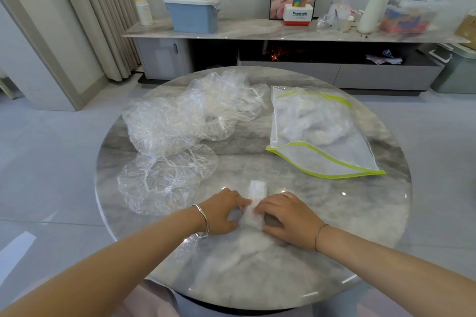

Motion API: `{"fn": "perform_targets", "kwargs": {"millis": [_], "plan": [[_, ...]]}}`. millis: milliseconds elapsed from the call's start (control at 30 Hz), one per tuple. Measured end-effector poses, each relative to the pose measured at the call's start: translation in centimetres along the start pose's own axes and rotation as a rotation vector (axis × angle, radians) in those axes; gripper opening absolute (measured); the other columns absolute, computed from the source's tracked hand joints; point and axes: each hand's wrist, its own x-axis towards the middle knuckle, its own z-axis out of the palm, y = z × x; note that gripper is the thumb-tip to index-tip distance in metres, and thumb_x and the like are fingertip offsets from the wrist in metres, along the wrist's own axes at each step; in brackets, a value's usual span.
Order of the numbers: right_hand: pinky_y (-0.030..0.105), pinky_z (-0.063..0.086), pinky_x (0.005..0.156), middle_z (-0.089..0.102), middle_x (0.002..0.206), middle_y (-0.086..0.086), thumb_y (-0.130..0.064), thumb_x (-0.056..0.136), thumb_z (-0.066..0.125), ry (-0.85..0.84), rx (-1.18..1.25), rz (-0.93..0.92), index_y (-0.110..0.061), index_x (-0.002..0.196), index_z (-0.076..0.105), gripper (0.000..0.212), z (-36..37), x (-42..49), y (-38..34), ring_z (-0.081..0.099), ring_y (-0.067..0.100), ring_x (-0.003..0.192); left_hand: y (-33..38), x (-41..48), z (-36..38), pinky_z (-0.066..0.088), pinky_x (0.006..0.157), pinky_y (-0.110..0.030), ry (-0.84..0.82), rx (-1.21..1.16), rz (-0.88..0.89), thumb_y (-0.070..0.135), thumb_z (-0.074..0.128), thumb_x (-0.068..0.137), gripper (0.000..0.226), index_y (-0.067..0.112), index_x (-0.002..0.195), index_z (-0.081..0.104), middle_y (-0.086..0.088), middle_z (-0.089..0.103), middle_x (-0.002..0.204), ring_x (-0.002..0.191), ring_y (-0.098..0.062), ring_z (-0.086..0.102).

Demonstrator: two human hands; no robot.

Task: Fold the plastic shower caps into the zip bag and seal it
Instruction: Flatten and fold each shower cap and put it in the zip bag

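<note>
Grey marble tops the round table (pixel 347 226). At its near middle, the left hand (pixel 224 211) and right hand (pixel 286 216) flank a folded shower cap (pixel 255 195), a narrow strip lying flat. Each hand pinches an edge with curled fingers. Further back on the left sits a pile of loose shower caps (pixel 180 131). On the right lies the zip bag (pixel 334 159), its mouth gaping, apparently holding whitish folded plastic. Beyond, a blue box (pixel 193 17) stands on a sideboard (pixel 257 31).
</note>
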Motion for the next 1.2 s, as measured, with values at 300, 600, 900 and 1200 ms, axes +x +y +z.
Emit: {"fn": "perform_targets", "kwargs": {"millis": [300, 600, 900, 1200], "plan": [[0.028, 0.042, 0.067, 0.055, 0.060, -0.007, -0.025, 0.087, 0.064, 0.111, 0.530, 0.505, -0.023, 0.066, 0.050, 0.026, -0.1, 1.6, -0.7, 0.050, 0.011, 0.061, 0.4, 0.5, 0.3, 0.039, 0.077, -0.019, 0.327, -0.120, -0.116, 0.040, 0.066, 0.084, 0.023, 0.020, 0.092, 0.072, 0.003, 0.067, 0.093, 0.086, -0.009, 0.052], [0.013, 0.039, 0.063, 0.051, 0.078, -0.004, -0.023, 0.074, 0.077, 0.078, 0.576, 0.754, -0.024, 0.090, 0.054, 0.029, 0.6, 3.2, -0.1, 0.050, 0.010, 0.069, 0.9, 1.5, 0.9, 0.046, 0.071, -0.024, 0.317, -0.213, -0.299, 0.040, 0.070, 0.078, 0.029, 0.029, 0.062, 0.049, 0.014, 0.053, 0.063, 0.068, -0.008, 0.053], [0.018, 0.046, 0.042, 0.058, 0.063, 0.008, 0.008, 0.079, 0.067, 0.216, 1.087, 0.857, -0.011, 0.072, 0.051, 0.026, -2.7, 2.9, 0.6, 0.056, 0.007, 0.040, 1.6, 3.5, -2.5, 0.039, 0.069, -0.007, 0.274, -0.499, -0.151, 0.007, 0.068, 0.079, 0.044, 0.016, 0.119, 0.052, 0.007, 0.055, 0.097, 0.085, -0.009, 0.050], [0.017, 0.040, 0.097, 0.060, 0.116, -0.007, 0.010, 0.085, 0.053, 0.481, 0.734, 0.694, -0.024, 0.107, 0.058, 0.040, -4.6, -2.2, 4.8, 0.056, 0.009, 0.112, 6.3, 9.9, -4.6, 0.028, 0.110, -0.034, 0.574, 0.045, -0.031, 0.033, 0.055, 0.090, 0.076, 0.029, 0.150, 0.008, 0.004, 0.014, 0.156, 0.138, -0.021, 0.023]]}}
